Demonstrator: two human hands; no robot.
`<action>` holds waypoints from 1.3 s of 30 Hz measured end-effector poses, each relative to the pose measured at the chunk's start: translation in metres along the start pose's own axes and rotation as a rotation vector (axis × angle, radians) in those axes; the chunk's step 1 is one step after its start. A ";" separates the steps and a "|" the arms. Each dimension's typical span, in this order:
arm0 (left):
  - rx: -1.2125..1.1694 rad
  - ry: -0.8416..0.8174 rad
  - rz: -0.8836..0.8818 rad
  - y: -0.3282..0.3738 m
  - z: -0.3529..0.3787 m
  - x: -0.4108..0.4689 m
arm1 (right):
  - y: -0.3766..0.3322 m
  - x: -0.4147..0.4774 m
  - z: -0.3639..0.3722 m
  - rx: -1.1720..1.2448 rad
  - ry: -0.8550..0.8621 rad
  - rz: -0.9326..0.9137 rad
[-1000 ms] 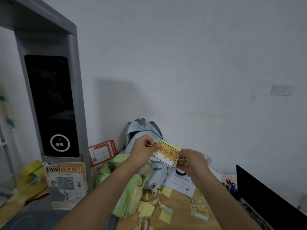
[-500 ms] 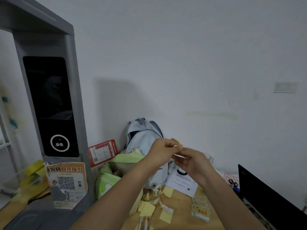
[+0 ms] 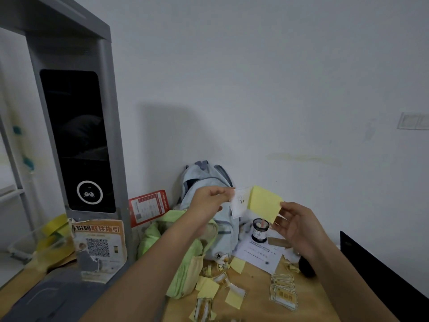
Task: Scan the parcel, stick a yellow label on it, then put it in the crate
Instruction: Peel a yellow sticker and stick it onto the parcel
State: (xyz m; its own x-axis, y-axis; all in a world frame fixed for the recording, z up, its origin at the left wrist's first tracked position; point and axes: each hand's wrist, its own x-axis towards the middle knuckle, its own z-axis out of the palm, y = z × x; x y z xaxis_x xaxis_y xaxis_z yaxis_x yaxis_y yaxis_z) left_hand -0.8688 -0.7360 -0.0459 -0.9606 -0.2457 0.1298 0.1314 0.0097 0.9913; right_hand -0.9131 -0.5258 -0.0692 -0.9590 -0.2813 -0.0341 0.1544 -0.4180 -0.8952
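Note:
Both hands are raised in front of the wall above the desk. My left hand (image 3: 210, 201) pinches the thin sticker film (image 3: 240, 203), which curls away to the left. My right hand (image 3: 297, 226) holds the lower right corner of the plain yellow backing paper (image 3: 264, 202). The two sheets are still joined near the middle. No parcel or crate is in view.
A grey scanner frame (image 3: 79, 140) with a dark screen stands at the left. On the wooden desk (image 3: 255, 303) lie a light blue backpack (image 3: 209, 180), a green bag (image 3: 185, 259), a stack of yellow labels (image 3: 284, 296), loose backing scraps and a small dark jar (image 3: 260, 230). A black monitor edge (image 3: 383, 275) is at the right.
The label was held flat with its printed face towards me, then pinched between both hands. Now the hands have drawn apart, peeling the sticker from its yellow backing.

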 end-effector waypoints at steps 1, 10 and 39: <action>-0.018 0.006 -0.001 0.001 -0.004 0.000 | -0.001 0.001 -0.003 0.003 0.005 0.000; -0.272 0.207 -0.122 -0.015 -0.013 0.004 | 0.051 0.021 -0.038 -0.093 0.137 0.208; -0.085 0.280 -0.567 -0.208 -0.053 -0.006 | 0.271 0.083 -0.070 -0.309 0.223 0.760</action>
State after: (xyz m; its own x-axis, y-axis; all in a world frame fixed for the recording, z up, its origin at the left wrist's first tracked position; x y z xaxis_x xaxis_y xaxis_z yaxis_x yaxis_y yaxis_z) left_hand -0.8772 -0.7879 -0.2545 -0.7878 -0.4339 -0.4371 -0.3490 -0.2703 0.8973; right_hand -0.9676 -0.6022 -0.3457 -0.6502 -0.1996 -0.7331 0.7349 0.0793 -0.6735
